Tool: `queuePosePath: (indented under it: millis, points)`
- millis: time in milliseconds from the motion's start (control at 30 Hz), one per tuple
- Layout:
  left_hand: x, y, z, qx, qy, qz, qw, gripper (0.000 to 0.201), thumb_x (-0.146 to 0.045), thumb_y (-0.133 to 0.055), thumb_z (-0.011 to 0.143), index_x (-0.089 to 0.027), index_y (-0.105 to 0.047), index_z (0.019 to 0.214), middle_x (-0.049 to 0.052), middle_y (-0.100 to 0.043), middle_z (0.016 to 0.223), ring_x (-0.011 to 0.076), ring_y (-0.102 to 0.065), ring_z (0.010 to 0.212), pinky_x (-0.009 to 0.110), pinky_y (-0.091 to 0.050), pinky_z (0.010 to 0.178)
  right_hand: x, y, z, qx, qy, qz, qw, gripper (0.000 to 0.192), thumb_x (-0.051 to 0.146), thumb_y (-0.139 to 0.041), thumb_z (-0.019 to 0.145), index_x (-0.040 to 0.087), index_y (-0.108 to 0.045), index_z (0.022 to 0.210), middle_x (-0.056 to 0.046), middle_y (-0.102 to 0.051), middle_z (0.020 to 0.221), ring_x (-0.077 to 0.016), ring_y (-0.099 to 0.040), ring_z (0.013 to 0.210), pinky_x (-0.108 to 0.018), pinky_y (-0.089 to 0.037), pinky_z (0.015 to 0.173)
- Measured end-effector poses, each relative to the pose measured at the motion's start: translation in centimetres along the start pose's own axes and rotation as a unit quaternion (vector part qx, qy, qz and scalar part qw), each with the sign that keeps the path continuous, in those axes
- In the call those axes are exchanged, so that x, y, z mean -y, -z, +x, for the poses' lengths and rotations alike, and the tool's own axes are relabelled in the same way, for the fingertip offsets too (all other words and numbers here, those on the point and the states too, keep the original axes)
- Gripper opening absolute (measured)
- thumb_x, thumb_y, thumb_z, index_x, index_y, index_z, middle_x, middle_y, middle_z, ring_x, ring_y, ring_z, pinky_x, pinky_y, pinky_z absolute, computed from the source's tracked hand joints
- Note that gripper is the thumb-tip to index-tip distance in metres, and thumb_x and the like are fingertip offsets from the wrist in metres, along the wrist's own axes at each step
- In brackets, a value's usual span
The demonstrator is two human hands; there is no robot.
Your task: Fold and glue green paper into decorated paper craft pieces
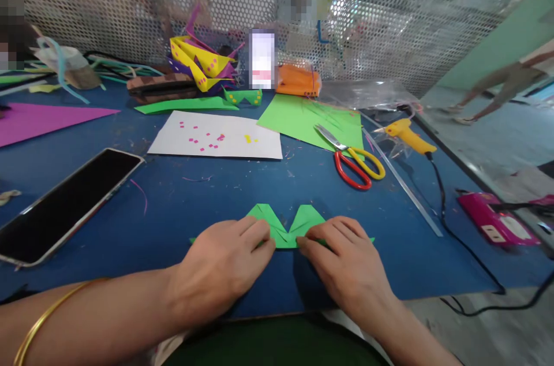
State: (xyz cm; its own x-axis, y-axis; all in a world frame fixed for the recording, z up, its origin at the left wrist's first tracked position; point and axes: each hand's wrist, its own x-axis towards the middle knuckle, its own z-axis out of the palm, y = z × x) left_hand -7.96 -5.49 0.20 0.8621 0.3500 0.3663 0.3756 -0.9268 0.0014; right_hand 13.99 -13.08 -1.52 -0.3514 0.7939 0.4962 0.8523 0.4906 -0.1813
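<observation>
A folded green paper piece with two blunt peaks and a V-shaped notch between them is held just above or on the blue tabletop, near its front edge; which of the two cannot be told. Its left part is gripped by the left hand, whose fingers are curled in, and its right part is pinched by the right hand, with thumb and fingers brought together; the notch is left uncovered between them. Beyond the right hand, scissors with one red and one yellow handle are laid open, their blades resting over a light green sheet. Beside that, a white sheet is dotted with small pink and yellow paper bits. To the left, a smartphone is placed screen up, and at the right a yellow glue gun is set down near a clear strip
</observation>
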Motion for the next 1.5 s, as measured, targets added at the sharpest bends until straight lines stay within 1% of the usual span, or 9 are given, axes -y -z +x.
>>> queuePosePath:
  millis: [233,400,567,767,900,1100,1267,1367,1500]
  points:
    - [0.3,0.1,0.0,0.004,-0.03,-0.013,0.999,0.033,-0.011,-0.041,0.099,-0.018,-0.066,0.08,0.002,-0.06,0.073,0.0182,-0.056,0.064,0.032,-0.04,0.055,0.9,-0.3,0.8,0.012,-0.004,0.022,1.0,0.022,0.012,-0.049,0.098,0.017,-0.068,0.089,-0.004,-0.068,0.08,-0.0173,-0.056,0.075,-0.034,-0.04,0.079]
    - [0.5,-0.1,-0.1,-0.013,0.002,-0.05,0.999,0.03,-0.014,-0.044,0.1,-0.019,-0.07,0.085,0.001,-0.066,0.081,0.0177,-0.059,0.071,0.032,-0.041,0.059,1.0,-0.6,0.7,0.028,-0.028,0.046,0.998,0.023,0.008,-0.047,0.095,0.018,-0.067,0.09,-0.004,-0.067,0.08,-0.0176,-0.054,0.075,-0.036,-0.039,0.077]
    - [0.8,-0.4,0.0,-0.037,0.055,-0.139,0.988,0.028,-0.019,-0.05,0.1,-0.021,-0.072,0.083,0.0,-0.067,0.08,0.0155,-0.056,0.07,0.031,-0.04,0.061,1.2,-0.5,1.2,0.039,-0.099,0.094,0.99,0.021,0.009,-0.047,0.094,0.017,-0.063,0.082,-0.003,-0.063,0.078,-0.0176,-0.054,0.075,-0.035,-0.037,0.074]
    - [1.6,-0.8,1.0,0.014,0.157,-0.261,0.952,0.019,-0.017,-0.065,0.089,-0.024,-0.072,0.073,-0.002,-0.068,0.081,0.0162,-0.059,0.08,0.033,-0.038,0.072,0.8,-0.3,2.4,0.094,-0.181,0.156,0.967,0.017,0.005,-0.055,0.087,0.018,-0.059,0.077,0.001,-0.062,0.079,-0.0156,-0.055,0.075,-0.032,-0.033,0.07]
    - [1.9,-0.7,1.6,0.044,0.202,-0.254,0.945,0.017,-0.016,-0.073,0.081,-0.021,-0.067,0.066,-0.002,-0.067,0.082,0.0174,-0.059,0.079,0.035,-0.036,0.073,0.4,-0.3,2.9,0.126,-0.23,0.177,0.948,0.02,0.001,-0.057,0.082,0.019,-0.057,0.073,0.002,-0.061,0.077,-0.0153,-0.055,0.075,-0.032,-0.033,0.07]
    - [2.6,-0.8,2.3,0.08,0.242,-0.239,0.937,0.026,-0.03,-0.085,0.072,-0.019,-0.062,0.066,-0.002,-0.062,0.076,0.018,-0.057,0.075,0.033,-0.035,0.069,0.5,-0.3,3.5,0.144,-0.266,0.164,0.939,0.019,0.003,-0.06,0.08,0.02,-0.053,0.077,0.002,-0.06,0.078,-0.0163,-0.054,0.076,-0.032,-0.034,0.071]
    - [2.6,-0.9,1.9,0.058,0.19,-0.204,0.959,0.027,-0.031,-0.081,0.079,-0.019,-0.06,0.068,-0.001,-0.061,0.074,0.0179,-0.055,0.072,0.032,-0.038,0.066,0.5,-0.2,3.6,0.154,-0.265,0.141,0.941,0.021,0.002,-0.061,0.079,0.021,-0.053,0.084,0.002,-0.062,0.082,-0.0173,-0.055,0.078,-0.032,-0.033,0.072]
    - [1.9,-0.8,1.3,-0.003,0.061,-0.142,0.988,0.018,-0.022,-0.057,0.097,-0.018,-0.064,0.08,0.002,-0.066,0.084,0.0192,-0.057,0.079,0.033,-0.042,0.068,0.7,-0.4,3.3,0.136,-0.261,0.134,0.946,0.021,0.002,-0.062,0.08,0.021,-0.053,0.082,0.003,-0.063,0.08,-0.0162,-0.056,0.077,-0.032,-0.033,0.073]
    - [0.9,-0.8,0.7,-0.021,-0.064,-0.079,0.995,0.036,-0.012,-0.032,0.103,-0.014,-0.068,0.104,0.007,-0.07,0.095,0.0193,-0.061,0.085,0.033,-0.049,0.075,1.0,-0.6,2.9,0.085,-0.265,0.111,0.954,0.02,0.004,-0.068,0.079,0.021,-0.055,0.076,0.004,-0.064,0.074,-0.0154,-0.058,0.074,-0.034,-0.034,0.078]
